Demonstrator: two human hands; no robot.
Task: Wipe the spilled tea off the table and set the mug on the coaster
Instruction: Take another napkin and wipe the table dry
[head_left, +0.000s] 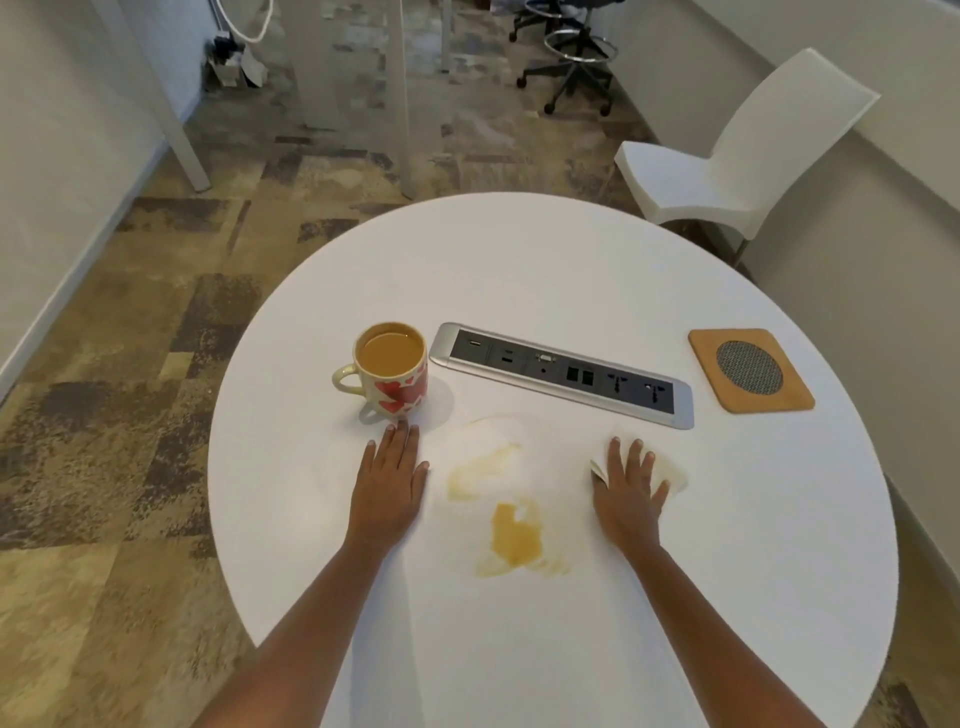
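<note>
Soft, even indoor light on a bright white table (519, 270); faint shadow right of the mug (392, 371). Wide-angle bending at edges, slight overall softness.

I see a round white table (519, 260). A mug (395, 374) full of milky tea stands left of its middle. A silver socket panel (566, 374) is set into the top beside the mug and runs toward the right edge. A wooden coaster (750, 370) lies near the right edge, well apart from the mug. Toward the near edge, a tea puddle (514, 540) sits with a fainter smear (480, 467) above it. My left hand (389, 483) lies flat just below the mug. My right hand (628, 488) presses a stained paper napkin (675, 470) onto the top, right of the spill.
</note>
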